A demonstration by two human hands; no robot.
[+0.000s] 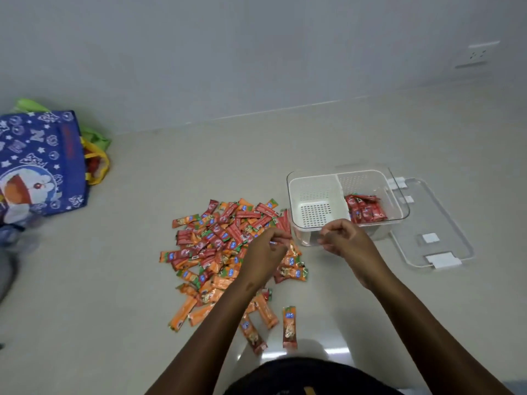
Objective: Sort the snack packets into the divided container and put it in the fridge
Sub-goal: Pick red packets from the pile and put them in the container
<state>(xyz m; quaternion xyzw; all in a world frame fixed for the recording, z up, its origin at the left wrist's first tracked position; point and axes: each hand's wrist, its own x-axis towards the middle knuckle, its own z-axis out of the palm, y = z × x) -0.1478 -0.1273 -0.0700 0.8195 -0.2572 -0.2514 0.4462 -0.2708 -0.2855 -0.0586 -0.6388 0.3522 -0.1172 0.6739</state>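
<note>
While the sorting is under way, the left hand (266,248) pinches a red packet (285,223) at the pile (228,252) on the floor; the right hand (342,238) hovers curled, apparently empty, before the container (313,195), whose right compartment holds red packets; next, probably drop it there

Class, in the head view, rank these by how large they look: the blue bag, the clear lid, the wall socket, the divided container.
1. blue bag (partly cut off)
2-3. divided container and clear lid, too alike to rank
4. wall socket
</note>
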